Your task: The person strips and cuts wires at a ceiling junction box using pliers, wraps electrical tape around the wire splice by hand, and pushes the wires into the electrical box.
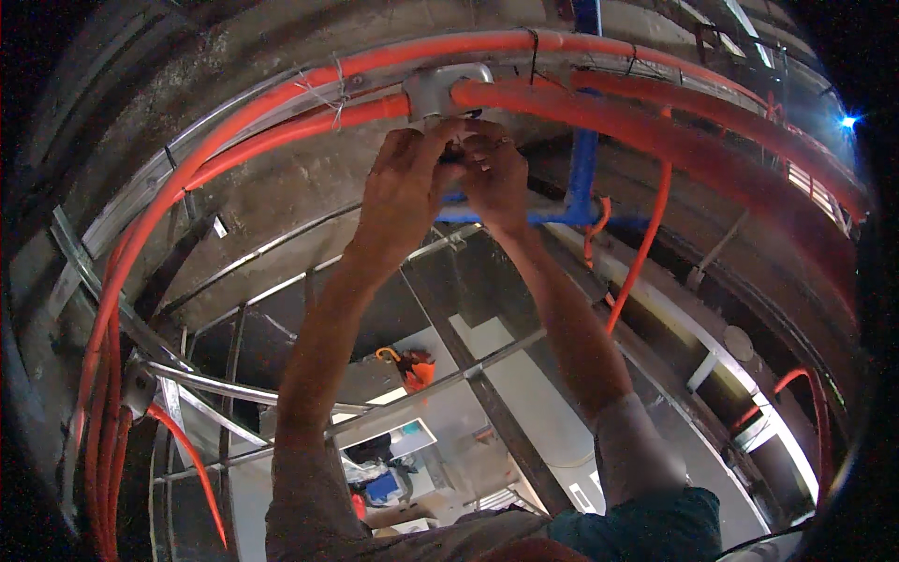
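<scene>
Both of my arms reach up to a grey junction box (431, 96) fixed overhead, with orange corrugated conduit (370, 113) entering its left side and a thicker orange conduit (524, 98) its right. Just below the box, my left hand (401, 178) and my right hand (496, 180) meet with fingers bent and fingertips together. They close around something small and dark, perhaps wire ends, that the fingers mostly hide. I cannot make out its kind. A thin tie wire (335, 92) binds the conduits to the left of the hands.
A blue pipe (582, 155) runs down and across behind my right hand. Metal ceiling framing (468, 370) crosses below. Another grey box (139, 389) with orange conduits hangs at left. Far beneath lie an orange bag (420, 373) and a blue item (382, 487). A bright light (848, 122) shines at right.
</scene>
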`<state>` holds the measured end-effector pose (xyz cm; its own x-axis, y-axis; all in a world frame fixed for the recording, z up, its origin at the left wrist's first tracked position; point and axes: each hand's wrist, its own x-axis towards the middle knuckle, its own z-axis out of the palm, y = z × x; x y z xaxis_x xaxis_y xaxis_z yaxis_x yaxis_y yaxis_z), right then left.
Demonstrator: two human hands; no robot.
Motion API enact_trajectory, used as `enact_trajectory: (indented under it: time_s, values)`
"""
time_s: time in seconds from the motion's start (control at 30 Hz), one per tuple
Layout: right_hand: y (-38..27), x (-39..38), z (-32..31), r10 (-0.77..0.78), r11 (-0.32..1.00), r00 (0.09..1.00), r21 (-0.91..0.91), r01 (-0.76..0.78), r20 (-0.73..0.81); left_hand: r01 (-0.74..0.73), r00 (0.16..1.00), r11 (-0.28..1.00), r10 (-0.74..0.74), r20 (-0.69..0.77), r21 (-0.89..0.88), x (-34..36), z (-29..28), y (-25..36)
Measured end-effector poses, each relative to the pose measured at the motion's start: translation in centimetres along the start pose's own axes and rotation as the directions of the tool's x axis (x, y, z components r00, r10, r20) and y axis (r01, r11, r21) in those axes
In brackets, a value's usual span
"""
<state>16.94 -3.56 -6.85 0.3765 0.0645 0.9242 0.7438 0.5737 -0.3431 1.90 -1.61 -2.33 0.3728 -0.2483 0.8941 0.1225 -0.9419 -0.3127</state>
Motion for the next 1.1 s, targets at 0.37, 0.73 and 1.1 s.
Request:
enact_trajectory:
  time_s: [0.37, 0.73, 1.1]
  values:
    - [-2.6, -3.1, -3.7, 0.439, 0.383, 0.723, 0.617, -0.687, 0.533, -0.063, 0.982, 0.990, 0.039, -0.186, -0.124, -4.1, 1.0, 0.6]
    - [-6.6, -3.1, -2.9, 0.534, 0.718, 0.759, 0.275, -0.640, 0.371, -0.013, 0.999, 0.997, 0.010, -0.042, -0.077, -1.7, -2.2, 0.2]
    - [-6.8, -5.8, -4.3, 0.432, 0.817, 0.867, 0.301, -0.493, 0.248, -0.082, 0.982, 0.997, 0.082, 0.169, -0.008, 0.3, -0.9, -0.5]
